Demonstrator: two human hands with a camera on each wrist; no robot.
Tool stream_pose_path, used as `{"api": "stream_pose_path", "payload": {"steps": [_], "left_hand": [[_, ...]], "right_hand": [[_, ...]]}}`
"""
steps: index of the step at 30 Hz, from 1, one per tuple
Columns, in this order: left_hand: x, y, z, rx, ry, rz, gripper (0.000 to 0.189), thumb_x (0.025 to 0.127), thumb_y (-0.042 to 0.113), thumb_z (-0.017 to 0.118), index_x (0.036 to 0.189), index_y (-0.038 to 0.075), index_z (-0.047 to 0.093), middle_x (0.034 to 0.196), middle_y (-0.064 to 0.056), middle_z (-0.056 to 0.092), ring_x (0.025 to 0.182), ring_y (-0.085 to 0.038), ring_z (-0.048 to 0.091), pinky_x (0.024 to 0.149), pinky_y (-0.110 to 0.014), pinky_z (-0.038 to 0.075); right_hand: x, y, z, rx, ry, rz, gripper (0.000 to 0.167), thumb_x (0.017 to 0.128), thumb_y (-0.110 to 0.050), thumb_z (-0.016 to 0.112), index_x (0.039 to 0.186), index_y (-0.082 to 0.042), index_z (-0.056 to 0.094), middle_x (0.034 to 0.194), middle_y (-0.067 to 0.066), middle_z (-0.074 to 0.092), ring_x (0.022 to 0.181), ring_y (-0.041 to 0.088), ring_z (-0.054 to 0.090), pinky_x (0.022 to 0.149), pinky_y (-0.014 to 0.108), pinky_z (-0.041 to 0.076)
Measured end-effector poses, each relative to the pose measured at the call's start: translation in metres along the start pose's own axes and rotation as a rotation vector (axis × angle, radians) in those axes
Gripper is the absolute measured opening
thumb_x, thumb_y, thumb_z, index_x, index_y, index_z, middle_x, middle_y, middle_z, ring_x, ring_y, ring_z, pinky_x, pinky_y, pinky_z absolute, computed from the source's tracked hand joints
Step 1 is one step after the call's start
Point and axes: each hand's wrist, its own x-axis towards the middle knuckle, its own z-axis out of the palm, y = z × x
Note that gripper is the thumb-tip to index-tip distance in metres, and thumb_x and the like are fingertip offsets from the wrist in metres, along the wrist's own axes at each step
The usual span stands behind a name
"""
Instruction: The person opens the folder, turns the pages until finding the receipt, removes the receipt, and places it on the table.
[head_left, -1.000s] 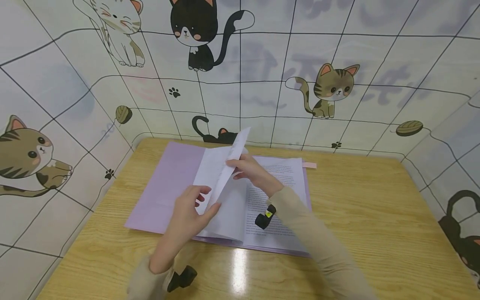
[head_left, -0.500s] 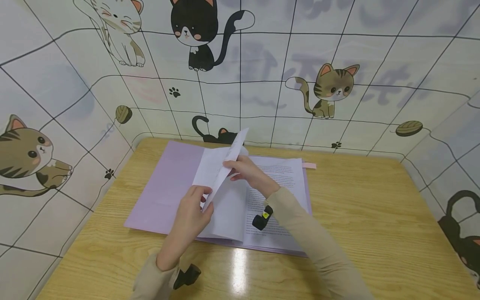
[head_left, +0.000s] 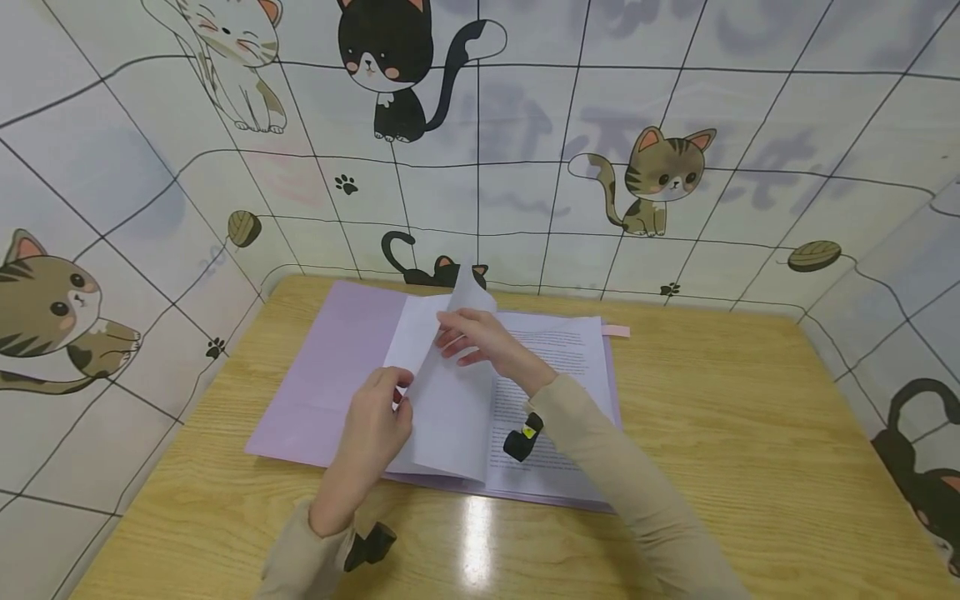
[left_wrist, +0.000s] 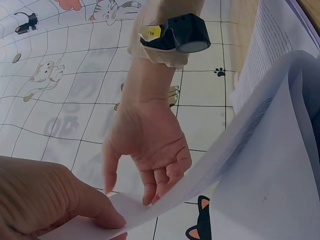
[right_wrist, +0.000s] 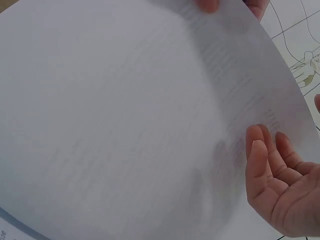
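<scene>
A lifted white page (head_left: 453,408) stands up from the open lilac folder (head_left: 352,350) of printed sheets, its upper edge bending near the wall. My left hand (head_left: 372,429) pinches the page's left edge between thumb and fingers, which the left wrist view confirms with the thumb (left_wrist: 112,216) on the paper. My right hand (head_left: 480,342) is at the page's upper part, fingers loosely bent and not gripping. In the right wrist view the fingertips of my right hand (right_wrist: 280,185) are close against the page (right_wrist: 125,110); whether they touch is unclear.
A printed sheet (head_left: 551,400) lies flat on the folder's right side, with a pink tab (head_left: 617,331) sticking out there. The wooden table (head_left: 720,417) meets a cat-patterned wall covering (head_left: 517,192) behind. A black camera (head_left: 522,437) is strapped to the right wrist.
My right hand has let go of the page and its fingers have spread. My left hand has closed its thumb and fingers on the page edge, and the page has swung left.
</scene>
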Motion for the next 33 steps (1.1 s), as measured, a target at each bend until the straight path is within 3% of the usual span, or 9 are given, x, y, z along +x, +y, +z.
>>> {"api": "stream_pose_path", "payload": {"steps": [7, 13, 22, 33], "left_hand": [[-0.001, -0.013, 0.0, -0.001, 0.009, -0.016, 0.028, 0.067, -0.02, 0.059, 0.092, -0.009, 0.059, 0.082, -0.015, 0.06, 0.065, -0.023, 0.057, 0.054, -0.03, 0.047], [-0.004, -0.03, -0.002, 0.005, -0.003, -0.073, 0.03, 0.066, -0.02, 0.058, 0.094, -0.011, 0.059, 0.079, -0.017, 0.059, 0.065, -0.024, 0.056, 0.056, -0.035, 0.048], [-0.01, -0.051, -0.001, 0.021, -0.092, -0.159, 0.034, 0.068, -0.019, 0.057, 0.101, -0.014, 0.056, 0.077, -0.019, 0.059, 0.064, -0.027, 0.055, 0.057, -0.036, 0.048], [-0.017, -0.068, 0.007, 0.038, -0.173, -0.175, 0.046, 0.068, -0.019, 0.057, 0.113, -0.015, 0.051, 0.075, -0.019, 0.056, 0.057, -0.019, 0.047, 0.05, -0.028, 0.042]], "right_hand": [[-0.002, 0.003, -0.008, -0.013, -0.035, -0.035, 0.043, 0.091, -0.038, 0.053, 0.112, 0.0, 0.056, 0.099, 0.012, 0.067, 0.086, 0.021, 0.064, 0.074, 0.034, 0.053], [-0.004, 0.01, -0.028, -0.011, -0.002, -0.001, 0.044, 0.092, -0.031, 0.053, 0.119, 0.004, 0.054, 0.099, 0.011, 0.066, 0.086, 0.021, 0.064, 0.074, 0.033, 0.052], [-0.011, 0.023, -0.063, -0.039, 0.077, 0.031, 0.043, 0.093, -0.028, 0.053, 0.121, 0.005, 0.054, 0.1, 0.01, 0.065, 0.091, 0.023, 0.062, 0.085, 0.041, 0.049], [-0.016, 0.043, -0.104, -0.119, 0.144, 0.045, 0.044, 0.094, -0.029, 0.051, 0.123, 0.005, 0.05, 0.107, 0.014, 0.063, 0.097, 0.027, 0.061, 0.087, 0.042, 0.048]]}}
